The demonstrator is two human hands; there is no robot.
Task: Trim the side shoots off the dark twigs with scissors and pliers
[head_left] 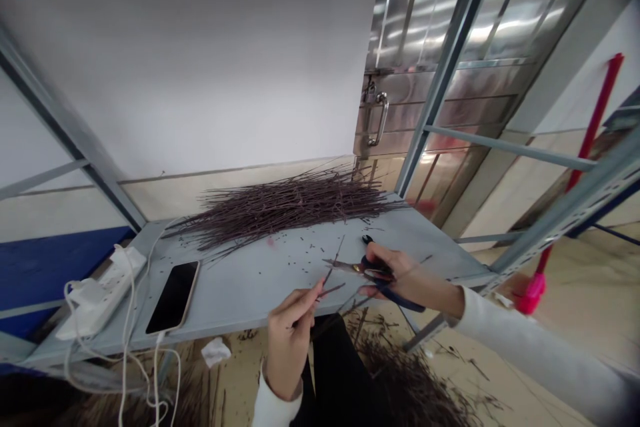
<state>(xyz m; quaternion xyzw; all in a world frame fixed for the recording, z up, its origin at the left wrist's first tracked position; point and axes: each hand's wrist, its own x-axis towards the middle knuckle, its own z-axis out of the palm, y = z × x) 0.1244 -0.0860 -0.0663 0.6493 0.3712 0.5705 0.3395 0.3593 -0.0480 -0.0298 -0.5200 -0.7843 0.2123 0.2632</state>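
Nearest, loose twigs (405, 380) lie heaped on the floor below the front edge of a grey steel shelf (260, 300). The left hand (289, 347) sits just over that edge, its fingers (313, 297) pinched narrow on a thin dark twig (331, 291). The right hand (411, 279), near the shelf's right corner, wraps the navy handles of scissors (350, 268), blades beside the twig. Small cut bits (305, 250) speckle the shelf. Well beyond the hands, a long pile of twigs (290, 203) lies along the back edge, below a white wall (175, 60). A smartphone (173, 297) and power strip (103, 293) sit toward the left end; a stainless steel door (440, 80) stands past the back right corner.
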